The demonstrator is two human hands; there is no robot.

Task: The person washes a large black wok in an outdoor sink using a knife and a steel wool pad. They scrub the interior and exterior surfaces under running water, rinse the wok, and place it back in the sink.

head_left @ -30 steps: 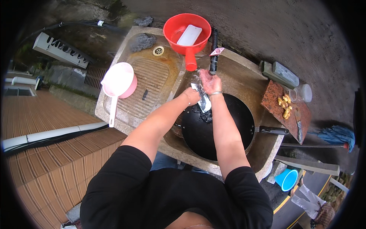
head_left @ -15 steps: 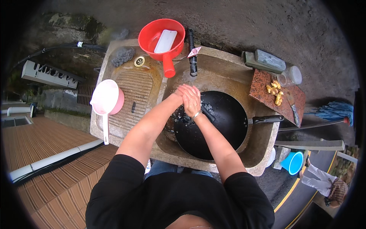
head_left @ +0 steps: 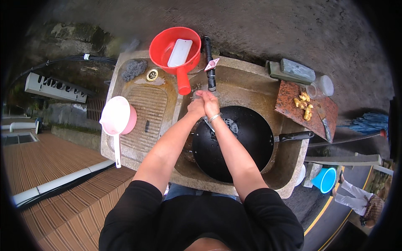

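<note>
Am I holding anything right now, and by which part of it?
That can't be told: the left grip and right grip are close together, and the shiny strip showing just below them has its upper end hidden.

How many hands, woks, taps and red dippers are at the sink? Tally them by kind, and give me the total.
Hands (left hand, right hand): 2
Wok: 1
Tap: 1
Red dipper: 1
Total: 5

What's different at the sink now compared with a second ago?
The left hand, then apart gripping a shiny flat object, has moved up and in against the right hand, near the black faucet. Only a shiny edge shows now; its grip is unclear. Wok, dippers and ginger stayed put.
</note>
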